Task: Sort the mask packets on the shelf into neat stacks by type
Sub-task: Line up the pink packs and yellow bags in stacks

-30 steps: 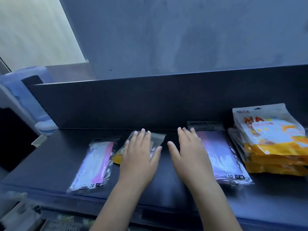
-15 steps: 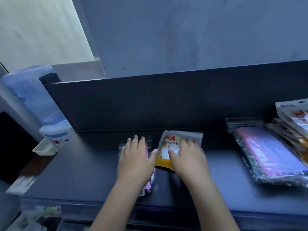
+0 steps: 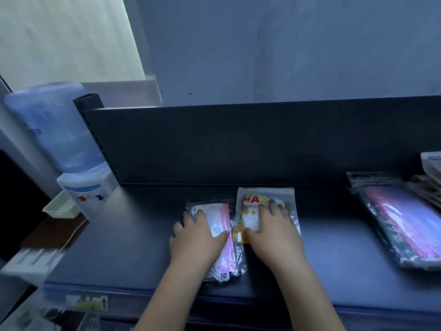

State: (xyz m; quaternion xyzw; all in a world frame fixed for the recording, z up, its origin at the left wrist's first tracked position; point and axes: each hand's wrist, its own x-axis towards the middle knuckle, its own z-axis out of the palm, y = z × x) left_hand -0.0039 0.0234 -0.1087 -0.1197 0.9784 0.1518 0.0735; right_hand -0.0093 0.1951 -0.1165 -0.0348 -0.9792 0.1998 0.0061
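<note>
A dark shelf [image 3: 346, 259] is running across the head view, with a dark back panel [image 3: 238, 144] standing behind it and a grey wall [image 3: 286, 44] rising above. A blue water dispenser [image 3: 59, 139] is standing off the shelf's left end.

Two mask packets are lying side by side near the middle of the shelf, their long edges touching or overlapping slightly. The left hand [image 3: 199, 237] is pressing flat on the pink-and-white packet [image 3: 225, 211], its fingers reaching the far left corner and its thumb lying across the middle. The right hand [image 3: 274, 231] is resting flat on the orange-and-white packet [image 3: 253, 206], its fingers spread loosely and straight, the tips sitting just below the printed letters. Neither hand is gripping anything.

Both palms are covering much of each packet, so the print is showing only in part. To the right, well apart, a stack of pink packets [image 3: 401, 218] is lying flat, and beyond it another pile [image 3: 432, 168] is being cut off by the frame edge, too little showing to tell its type
</note>
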